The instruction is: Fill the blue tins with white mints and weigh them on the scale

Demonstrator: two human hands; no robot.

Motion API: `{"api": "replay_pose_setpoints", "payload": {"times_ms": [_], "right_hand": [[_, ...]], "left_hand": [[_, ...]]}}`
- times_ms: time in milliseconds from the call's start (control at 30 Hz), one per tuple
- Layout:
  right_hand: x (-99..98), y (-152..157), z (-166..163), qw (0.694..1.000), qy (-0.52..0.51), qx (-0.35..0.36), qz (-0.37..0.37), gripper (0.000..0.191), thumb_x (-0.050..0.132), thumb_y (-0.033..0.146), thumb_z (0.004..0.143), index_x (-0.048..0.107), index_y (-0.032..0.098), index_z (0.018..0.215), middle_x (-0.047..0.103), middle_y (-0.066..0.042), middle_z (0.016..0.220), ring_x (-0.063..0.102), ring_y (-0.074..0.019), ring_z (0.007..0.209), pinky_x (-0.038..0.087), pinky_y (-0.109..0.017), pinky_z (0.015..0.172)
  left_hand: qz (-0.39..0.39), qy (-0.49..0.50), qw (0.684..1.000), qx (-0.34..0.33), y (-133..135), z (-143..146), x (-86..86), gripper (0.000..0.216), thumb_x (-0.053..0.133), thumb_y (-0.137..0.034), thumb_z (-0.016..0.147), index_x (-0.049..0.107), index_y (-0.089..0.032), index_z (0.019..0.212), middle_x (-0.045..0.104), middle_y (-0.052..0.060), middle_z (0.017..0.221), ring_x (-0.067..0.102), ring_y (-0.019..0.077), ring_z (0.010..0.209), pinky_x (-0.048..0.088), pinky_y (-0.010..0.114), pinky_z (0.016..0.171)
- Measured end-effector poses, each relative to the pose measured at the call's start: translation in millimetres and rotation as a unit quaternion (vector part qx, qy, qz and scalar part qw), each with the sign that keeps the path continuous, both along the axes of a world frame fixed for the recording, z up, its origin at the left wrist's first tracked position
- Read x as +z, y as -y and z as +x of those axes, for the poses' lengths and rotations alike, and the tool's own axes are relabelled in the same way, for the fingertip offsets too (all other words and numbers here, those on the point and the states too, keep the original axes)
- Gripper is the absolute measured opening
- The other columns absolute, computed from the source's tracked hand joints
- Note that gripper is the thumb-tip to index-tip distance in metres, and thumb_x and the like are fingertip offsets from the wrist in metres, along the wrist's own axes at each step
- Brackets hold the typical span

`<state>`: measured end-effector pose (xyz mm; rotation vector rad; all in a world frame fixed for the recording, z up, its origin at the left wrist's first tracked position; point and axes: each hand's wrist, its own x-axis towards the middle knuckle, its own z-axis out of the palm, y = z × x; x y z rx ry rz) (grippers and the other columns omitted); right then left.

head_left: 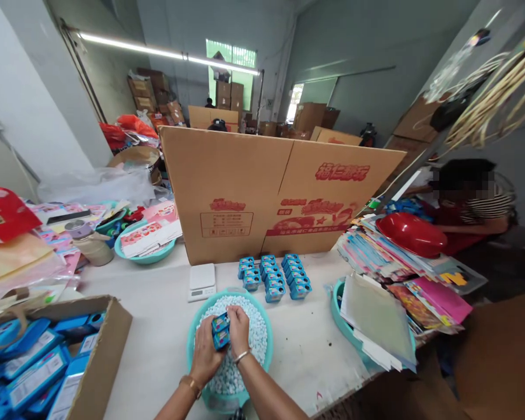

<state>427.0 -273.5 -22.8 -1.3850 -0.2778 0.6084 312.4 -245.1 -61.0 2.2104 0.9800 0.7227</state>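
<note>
Right above the green bowl, I see, from far away, two hands close together. The left hand is curled around two little blue boxes, one against the other. The right hand has its thumb and fingers drawn narrow beside the boxes, but I cannot tell if it pinches anything. The bowl is full of small pale bits, and I think the boxes are held over it so any bit that slips drops back in. Past the bowl, more blue boxes stand in three lines, maybe so they are easy to count. A white scale sits to their left, near the bowl. A big cardboard sheet stands up behind them, perhaps like a wall. On the left, a brown carton holds blue packs that lie every which way, and it seems put there for the left hand to reach. On the right, papers lie on top of another bowl
</note>
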Motion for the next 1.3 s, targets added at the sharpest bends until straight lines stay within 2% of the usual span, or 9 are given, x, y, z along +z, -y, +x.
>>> {"api": "replay_pose_setpoints", "payload": {"times_ms": [133,233,400,500,600,667,933,1067,1300], "right_hand": [[-12.0,16,24,0.999,0.002,0.052,-0.013,0.038,0.059,0.046,0.081,0.071,0.018,0.104,0.073,-0.006,0.104,0.065,-0.0225,0.099,0.049,-0.032,0.088],[-41.7,34,43,0.981,0.134,0.064,-0.127,0.044,0.055,0.046,0.084,0.070,0.017,0.113,0.070,-0.011,0.119,0.059,-0.0278,0.115,0.041,-0.040,0.103],[-90.0,40,31,0.903,0.283,0.068,-0.316,0.039,0.050,0.040,0.088,0.072,0.023,0.116,0.070,-0.012,0.117,0.058,-0.0301,0.114,0.039,-0.043,0.101],[-97.3,25,22,0.921,0.245,0.044,-0.301,0.039,0.048,0.047,0.089,0.077,0.023,0.101,0.073,-0.012,0.106,0.063,-0.0287,0.103,0.042,-0.040,0.094],[-91.7,6,25,0.976,0.107,0.050,-0.182,0.041,0.059,0.055,0.078,0.078,0.019,0.081,0.076,-0.011,0.090,0.066,-0.0278,0.090,0.045,-0.036,0.088],[-84.2,-2,29,0.991,0.032,0.051,-0.122,0.040,0.067,0.057,0.069,0.076,0.018,0.071,0.076,-0.009,0.080,0.066,-0.0272,0.082,0.047,-0.036,0.083],[-46.0,-5,33,0.997,-0.021,0.010,-0.069,0.030,0.073,0.047,0.063,0.074,0.017,0.064,0.073,-0.005,0.068,0.062,-0.0227,0.072,0.048,-0.032,0.075],[-29.8,-6,34,0.999,-0.021,-0.009,-0.050,0.023,0.073,0.040,0.062,0.073,0.017,0.062,0.072,-0.003,0.066,0.061,-0.0223,0.072,0.047,-0.032,0.076],[-11.2,-6,38,0.999,-0.032,-0.004,-0.033,0.022,0.072,0.040,0.057,0.071,0.018,0.058,0.070,-0.004,0.062,0.061,-0.0213,0.068,0.048,-0.033,0.074]], "left_hand": [[-0.027,-0.046,0.999,-0.003,-12,-12,16.2,0.072,0.062,-0.030,0.072,0.037,-0.015,0.138,0.051,0.017,0.137,0.047,0.0339,0.131,0.038,0.049,0.109],[-0.031,-0.173,0.984,-0.035,-21,-18,34.1,0.071,0.058,-0.018,0.069,0.038,-0.019,0.138,0.052,0.013,0.136,0.046,0.0295,0.131,0.036,0.043,0.108],[-0.002,-0.398,0.913,-0.094,-14,7,40.8,0.074,0.053,-0.001,0.061,0.044,-0.017,0.132,0.053,0.014,0.134,0.047,0.0335,0.124,0.034,0.049,0.102],[0.004,-0.409,0.908,-0.091,-8,30,32.1,0.069,0.050,0.001,0.061,0.046,-0.014,0.128,0.054,0.016,0.130,0.047,0.0352,0.122,0.033,0.052,0.100],[0.010,-0.402,0.911,-0.093,-9,39,27.1,0.066,0.047,0.002,0.063,0.047,-0.014,0.126,0.053,0.016,0.130,0.047,0.0335,0.123,0.033,0.050,0.100],[0.010,-0.387,0.917,-0.092,-10,35,25.7,0.067,0.047,0.001,0.063,0.044,-0.014,0.129,0.052,0.016,0.132,0.045,0.0331,0.126,0.032,0.049,0.101],[-0.010,-0.122,0.992,0.005,3,3,-0.5,0.068,0.056,-0.020,0.069,0.036,-0.016,0.133,0.050,0.016,0.134,0.046,0.0326,0.129,0.037,0.049,0.107],[0.001,-0.031,0.999,0.014,4,5,-9.9,0.064,0.060,-0.030,0.069,0.041,-0.018,0.129,0.054,0.015,0.129,0.052,0.0355,0.125,0.042,0.055,0.103],[0.009,0.024,1.000,0.014,3,10,-4.4,0.064,0.064,-0.030,0.067,0.044,-0.017,0.127,0.057,0.015,0.126,0.056,0.0358,0.121,0.045,0.056,0.102]]}}
